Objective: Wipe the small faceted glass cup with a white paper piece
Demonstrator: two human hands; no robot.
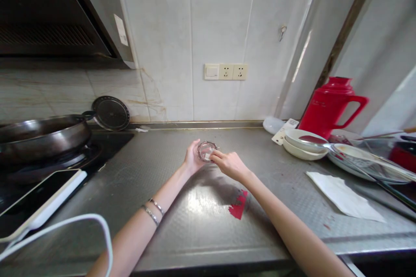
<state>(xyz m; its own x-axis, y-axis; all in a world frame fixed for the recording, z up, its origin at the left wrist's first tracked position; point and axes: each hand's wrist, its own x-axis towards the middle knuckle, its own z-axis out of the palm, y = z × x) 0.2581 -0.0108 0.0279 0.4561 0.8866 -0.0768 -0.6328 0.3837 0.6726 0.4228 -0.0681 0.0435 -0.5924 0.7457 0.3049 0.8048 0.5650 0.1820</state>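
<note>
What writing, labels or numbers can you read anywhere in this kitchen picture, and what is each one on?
No text can be read in this view.
Sticker on the range hood: print too small and blurred.
White flat item by the red thermos jug: marks too small to read.
Small clear glass held by the left hand and right hand: no label seen.
Phone: screen dark.
</note>
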